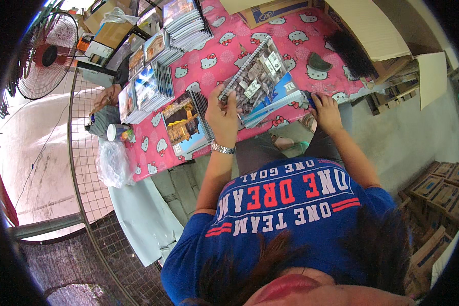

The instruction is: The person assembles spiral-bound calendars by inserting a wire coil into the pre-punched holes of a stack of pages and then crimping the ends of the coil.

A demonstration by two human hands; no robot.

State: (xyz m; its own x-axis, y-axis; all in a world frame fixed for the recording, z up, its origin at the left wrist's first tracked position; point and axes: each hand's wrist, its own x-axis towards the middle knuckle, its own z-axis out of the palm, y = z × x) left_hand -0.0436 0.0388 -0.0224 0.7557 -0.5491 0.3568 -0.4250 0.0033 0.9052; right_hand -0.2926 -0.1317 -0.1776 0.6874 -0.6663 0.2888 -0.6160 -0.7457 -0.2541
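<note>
A spiral-bound notebook [270, 84] with a grey and blue picture cover is tilted up over the near edge of the table. My left hand [223, 116] grips it by its spiral side, with the thumb on the cover. By the notebook's right corner is my right hand [325, 111], its fingers curled around a small dark blue thing that I cannot make out. To the left of my left hand lies a pile of spiral notebooks [184, 125] with a dark and golden cover.
Stacks of notebooks [150, 86] fill the table's left side. A pink patterned cloth [209, 76] covers the table. Cardboard boxes [372, 35] and a dark brush-like thing [344, 48] are at the right. A white tub [118, 132], plastic bag [115, 163] and fan [48, 55] stand left.
</note>
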